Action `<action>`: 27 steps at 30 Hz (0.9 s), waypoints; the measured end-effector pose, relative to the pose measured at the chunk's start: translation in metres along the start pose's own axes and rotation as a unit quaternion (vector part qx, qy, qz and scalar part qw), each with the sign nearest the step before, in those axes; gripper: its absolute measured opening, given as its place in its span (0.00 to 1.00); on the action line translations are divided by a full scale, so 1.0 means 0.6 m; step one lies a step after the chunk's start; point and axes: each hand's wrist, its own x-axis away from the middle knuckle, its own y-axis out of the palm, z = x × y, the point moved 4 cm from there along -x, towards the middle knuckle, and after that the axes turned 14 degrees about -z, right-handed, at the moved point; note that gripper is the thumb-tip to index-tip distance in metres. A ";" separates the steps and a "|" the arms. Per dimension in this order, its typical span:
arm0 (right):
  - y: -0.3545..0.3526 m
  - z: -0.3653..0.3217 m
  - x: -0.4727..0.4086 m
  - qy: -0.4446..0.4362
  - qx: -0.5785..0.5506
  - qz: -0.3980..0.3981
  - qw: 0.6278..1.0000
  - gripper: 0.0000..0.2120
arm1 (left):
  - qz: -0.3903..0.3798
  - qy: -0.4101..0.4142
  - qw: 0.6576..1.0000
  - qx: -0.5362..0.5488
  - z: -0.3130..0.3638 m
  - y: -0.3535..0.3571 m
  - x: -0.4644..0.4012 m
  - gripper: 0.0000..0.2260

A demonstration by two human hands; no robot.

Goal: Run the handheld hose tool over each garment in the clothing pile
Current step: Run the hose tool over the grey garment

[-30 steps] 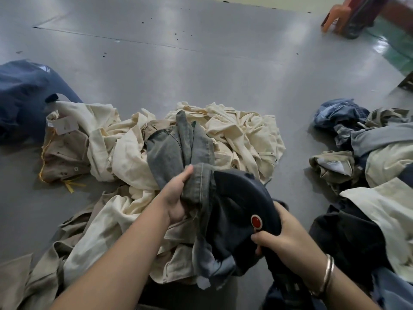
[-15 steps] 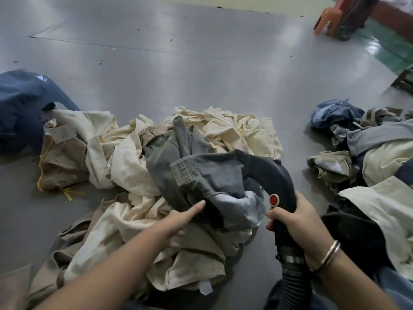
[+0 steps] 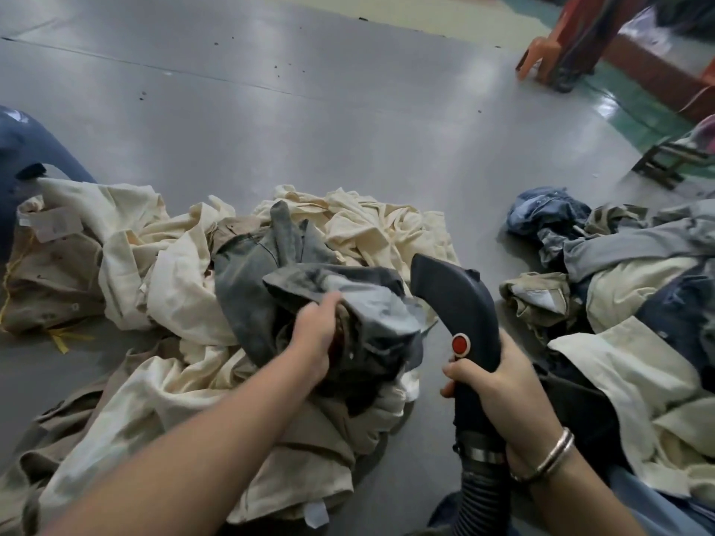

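Left hand (image 3: 315,334): fingers buried in the grey garment (image 3: 271,288), gripping it atop the cream pile (image 3: 367,230), centre floor.
Right hand (image 3: 503,392): fingers wrapped round the hose tool (image 3: 460,307), nozzle just right of the garment.

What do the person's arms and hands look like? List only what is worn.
Both forearms are bare, with no sleeves or gloves in view. The right hand has a silver metal bangle round its wrist. The left hand wears nothing that shows: no ring, watch or band.
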 end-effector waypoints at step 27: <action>0.044 -0.004 -0.010 -0.031 0.047 -0.054 0.997 0.15 | 0.187 0.090 0.973 0.102 0.074 -0.149 -0.019 0.15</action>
